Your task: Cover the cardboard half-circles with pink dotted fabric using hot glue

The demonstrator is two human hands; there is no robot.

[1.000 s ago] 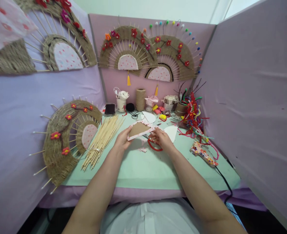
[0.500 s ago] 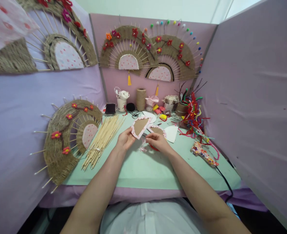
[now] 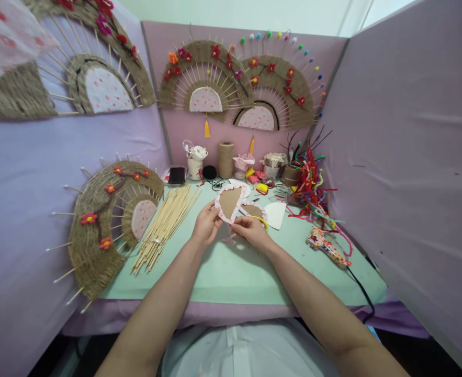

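Note:
A wedge-shaped cardboard piece (image 3: 229, 201) edged in pink dotted fabric stands tilted upright above the green table (image 3: 234, 272). My left hand (image 3: 206, 226) pinches its lower left edge. My right hand (image 3: 250, 229) is closed on its lower tip. A second cardboard piece with a pink edge (image 3: 253, 210) lies just behind my right hand, next to a white paper semicircle (image 3: 275, 213). A yellow loop (image 3: 262, 222) shows beside my right fingers; what it belongs to is hidden.
A bundle of bamboo skewers (image 3: 166, 222) lies left of my hands. A woven jute fan with red flowers (image 3: 105, 225) leans at the left. Jars, a twine spool (image 3: 226, 159) and pipe cleaners (image 3: 311, 183) line the back. A patterned glue gun (image 3: 327, 247) with cable lies right.
The cardboard piece has been lifted and turned from lying flat and wide to standing on its tip. My right hand left the red scissors and moved onto the piece's lower tip.

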